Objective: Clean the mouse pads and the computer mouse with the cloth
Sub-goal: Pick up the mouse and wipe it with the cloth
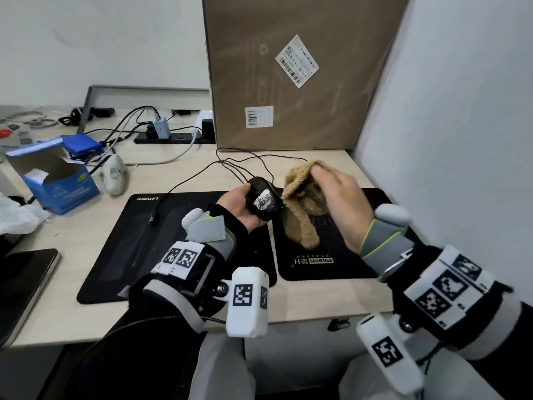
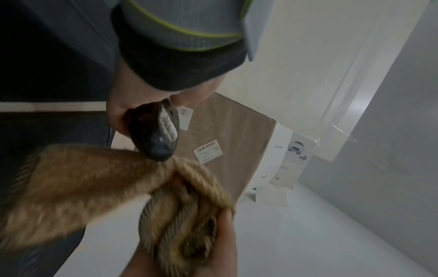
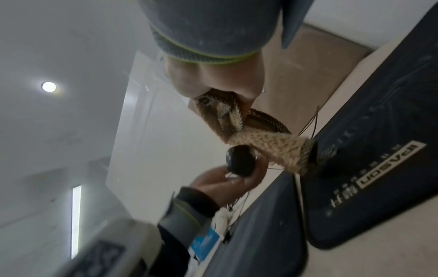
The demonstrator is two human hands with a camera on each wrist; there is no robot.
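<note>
My left hand [image 1: 240, 204] holds a black wired computer mouse [image 1: 263, 199] above the desk, turned so a worn silver label shows. The same mouse [image 2: 156, 131] fills the middle of the left wrist view, and in the right wrist view the mouse [image 3: 240, 161] sits small in my palm. My right hand [image 1: 336, 197] grips a bunched tan fluffy cloth [image 1: 300, 206] right beside the mouse; its free end hangs down to the right mouse pad [image 1: 346, 264]. A second black mouse pad [image 1: 121, 246] marked Lenovo lies to the left. The cloth [image 2: 94, 183] touches the mouse's tip.
A tall cardboard box [image 1: 288, 70] stands at the back against the white wall [image 1: 447, 111]. A blue open carton [image 1: 54, 180], a power strip [image 1: 176, 135] with cables, a grey rag [image 1: 115, 174] and a dark tablet [image 1: 23, 281] lie on the desk's left part.
</note>
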